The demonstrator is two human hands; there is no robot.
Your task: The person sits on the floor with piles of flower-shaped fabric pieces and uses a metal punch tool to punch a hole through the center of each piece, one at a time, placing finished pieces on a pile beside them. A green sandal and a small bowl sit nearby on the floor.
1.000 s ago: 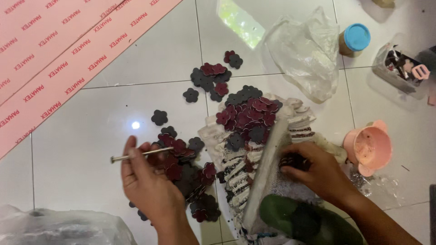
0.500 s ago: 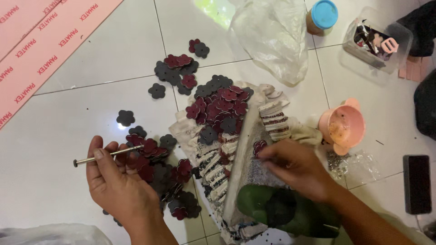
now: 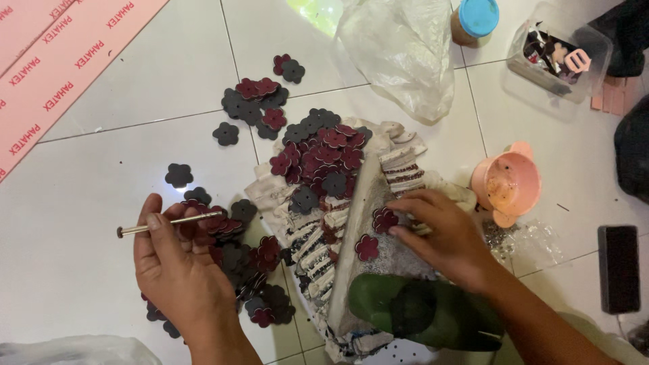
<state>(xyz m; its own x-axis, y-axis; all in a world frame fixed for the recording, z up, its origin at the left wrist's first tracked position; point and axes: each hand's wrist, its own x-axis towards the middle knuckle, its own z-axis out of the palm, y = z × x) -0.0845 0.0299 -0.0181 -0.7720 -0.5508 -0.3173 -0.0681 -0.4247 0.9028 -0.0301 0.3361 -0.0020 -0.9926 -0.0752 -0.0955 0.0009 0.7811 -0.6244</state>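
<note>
The left hand [image 3: 177, 267] pinches a thin metal rod [image 3: 169, 222]. The right hand [image 3: 443, 233] fingers press a maroon flower cutout [image 3: 385, 220] onto the grey block [image 3: 368, 236]. Many flower cutouts [image 3: 318, 152] lie loose on the floor [image 3: 88, 182], apparently unworked.

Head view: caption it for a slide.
Left hand holds a metal rod; right hand presses a flower cutout.

Maroon and dark grey flower cutouts [image 3: 318, 152] lie on white floor tiles [image 3: 88, 182]. Far left, a pink sheet [image 3: 47, 61] has red print. Right, a peach-pink cup [image 3: 507, 184]; far right, a blue-lidded jar [image 3: 475, 20].
</note>
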